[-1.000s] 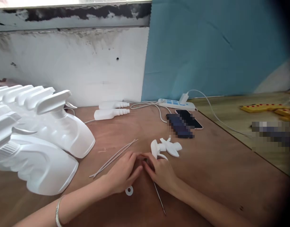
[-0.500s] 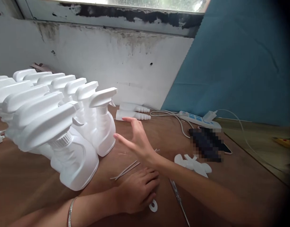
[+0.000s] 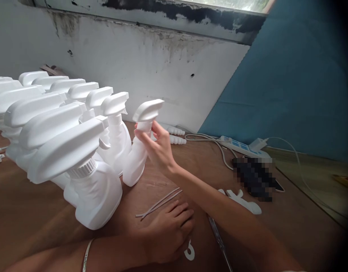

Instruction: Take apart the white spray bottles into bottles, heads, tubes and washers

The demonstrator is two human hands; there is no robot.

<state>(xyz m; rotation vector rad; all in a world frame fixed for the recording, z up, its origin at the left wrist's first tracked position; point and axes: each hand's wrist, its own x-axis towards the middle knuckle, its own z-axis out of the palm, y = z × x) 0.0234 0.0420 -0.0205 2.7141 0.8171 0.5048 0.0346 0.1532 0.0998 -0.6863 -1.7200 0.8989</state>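
Well, my right hand (image 3: 161, 151) is gripping a white spray bottle (image 3: 135, 162) by its neck, thumb and fingers closing around it just below the trigger head. The bottle is leaning a little beside the front of the rows of similar white bottles (image 3: 97, 200), and I cannot tell whether its base is touching the brown tabletop (image 3: 34, 226). My left hand (image 3: 170, 232) is lying palm down there, fingers loosely bent; whether it is holding anything underneath, I cannot tell. A white ring (image 3: 192, 252) is peeking out beside it, and thin white tubes (image 3: 162, 204) are lying just beyond my knuckles. Under my right forearm, a slim metal tool (image 3: 219, 238) is partly showing, while a loose white sprayer piece (image 3: 247, 204) is lying farther right.
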